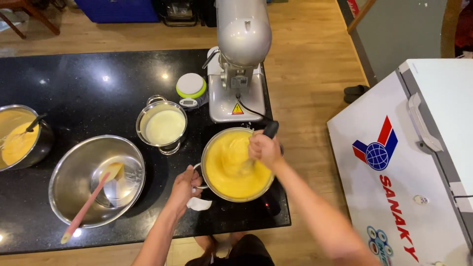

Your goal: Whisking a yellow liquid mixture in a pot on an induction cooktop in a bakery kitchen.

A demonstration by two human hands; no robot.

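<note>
On the black counter [74, 83], near its front edge, the left hand [183, 188] grips the handle of a steel pot [237, 165] of yellow batter; the right hand [264, 149] clasps a black-handled whisk [269, 130] in it. A silver stand mixer [239, 59] stands behind

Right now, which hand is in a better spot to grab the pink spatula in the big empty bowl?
The left hand. It grips the handle of the pot of yellow batter, right beside the big bowl where the pink spatula lies. The right hand is farther away and busy gripping the whisk.
</note>
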